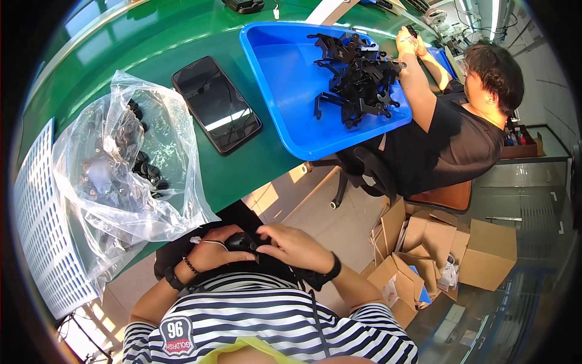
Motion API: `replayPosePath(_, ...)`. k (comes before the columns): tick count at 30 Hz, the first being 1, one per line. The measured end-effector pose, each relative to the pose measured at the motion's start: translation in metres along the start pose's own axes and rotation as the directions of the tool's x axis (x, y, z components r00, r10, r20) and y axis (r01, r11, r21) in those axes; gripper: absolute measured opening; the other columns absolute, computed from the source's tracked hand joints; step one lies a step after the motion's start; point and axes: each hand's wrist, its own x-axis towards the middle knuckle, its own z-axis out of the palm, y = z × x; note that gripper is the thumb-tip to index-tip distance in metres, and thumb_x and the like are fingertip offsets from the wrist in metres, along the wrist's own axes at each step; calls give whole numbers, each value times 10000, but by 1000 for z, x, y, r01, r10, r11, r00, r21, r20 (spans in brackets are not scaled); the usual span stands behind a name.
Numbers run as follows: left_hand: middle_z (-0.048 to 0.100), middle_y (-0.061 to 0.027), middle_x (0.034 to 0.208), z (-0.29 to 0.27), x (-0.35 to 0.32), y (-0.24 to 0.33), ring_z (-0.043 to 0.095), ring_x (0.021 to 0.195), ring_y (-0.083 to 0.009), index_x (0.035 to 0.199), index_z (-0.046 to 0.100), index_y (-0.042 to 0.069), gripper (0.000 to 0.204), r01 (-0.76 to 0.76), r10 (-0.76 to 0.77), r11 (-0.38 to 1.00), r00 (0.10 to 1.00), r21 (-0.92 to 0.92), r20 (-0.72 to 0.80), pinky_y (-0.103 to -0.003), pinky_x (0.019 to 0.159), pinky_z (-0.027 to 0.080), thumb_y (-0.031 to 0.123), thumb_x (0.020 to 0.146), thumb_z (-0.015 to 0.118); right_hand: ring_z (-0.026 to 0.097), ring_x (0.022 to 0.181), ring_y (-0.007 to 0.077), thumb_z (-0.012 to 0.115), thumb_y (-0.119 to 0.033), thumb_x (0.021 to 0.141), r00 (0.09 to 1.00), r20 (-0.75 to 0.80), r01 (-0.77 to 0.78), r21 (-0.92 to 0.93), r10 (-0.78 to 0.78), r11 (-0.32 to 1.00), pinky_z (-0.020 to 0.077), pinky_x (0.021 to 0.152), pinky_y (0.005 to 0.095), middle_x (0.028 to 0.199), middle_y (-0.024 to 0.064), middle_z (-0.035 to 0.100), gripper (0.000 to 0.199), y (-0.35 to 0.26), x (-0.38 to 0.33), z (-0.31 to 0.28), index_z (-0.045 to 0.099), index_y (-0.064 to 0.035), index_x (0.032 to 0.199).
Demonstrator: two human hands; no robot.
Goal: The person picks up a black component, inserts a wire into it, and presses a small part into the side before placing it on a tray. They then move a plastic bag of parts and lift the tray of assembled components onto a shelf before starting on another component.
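Note:
In my lap, below the table's edge, my left hand (209, 250) is wrapped round a black rounded part (241, 242). A thin light-coloured loop runs over that hand's fingers. My right hand (298, 247) is closed at the part's right end, thumb and forefinger close together; whatever may be between them is too small to name. Beyond my left hand lies an open clear plastic bag (176, 127) with several small black round pieces (145, 168) in it. A blue tray (276, 91) on the table holds a heap of black bracket-like parts (357, 79).
A black phone (217, 104) lies on the green table (242, 173) between bag and tray. At the left stands a white slotted panel (45, 212). A co-worker (448, 133) sits at the right, hands raised. Open cardboard boxes (485, 252) are piled on the floor.

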Motion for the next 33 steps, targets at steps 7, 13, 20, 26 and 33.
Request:
replayPosePath(7,680,-91,964,0,-4,-3,666,882,-205,1070,661,16,515,-54,54,996,999,-65,3,-328,793,530,361,769,895,675,773,238,674,-223,973,1000,-12,-17,188,20,982,525,689,352,979,136,635,337,-4,4,18,555,-10,1206)
replayPosePath(13,678,-90,964,-1,-5,-1,664,870,-209,1073,662,16,509,-3,4,996,1000,-88,12,-327,785,531,347,768,898,656,827,315,645,-219,980,997,4,-71,209,71,975,527,722,407,1052,170,603,318,-8,4,28,540,0,1184)
replayPosePath(20,678,-95,960,3,-3,-6,666,861,-223,1068,664,18,497,-22,22,1000,1000,-21,-5,-333,772,530,334,765,899,648,801,317,630,-231,988,987,-154,-31,55,39,998,523,706,401,1026,165,588,305,-5,4,48,535,4,1158)
replayPosePath(26,678,-103,953,3,-6,-7,669,857,-236,1058,664,20,508,-63,63,998,998,-17,-15,-343,768,529,355,759,899,647,798,330,622,-235,993,994,-6,-104,264,109,959,521,704,407,1007,160,588,280,-12,3,33,542,3,1116)
replayPosePath(33,678,-106,955,2,-4,-7,670,857,-242,1058,664,19,520,-32,32,999,999,-7,-10,-347,769,529,370,756,899,648,784,317,632,-243,988,989,-81,-97,272,123,957,519,696,390,949,151,608,282,-5,8,40,557,1,1106)
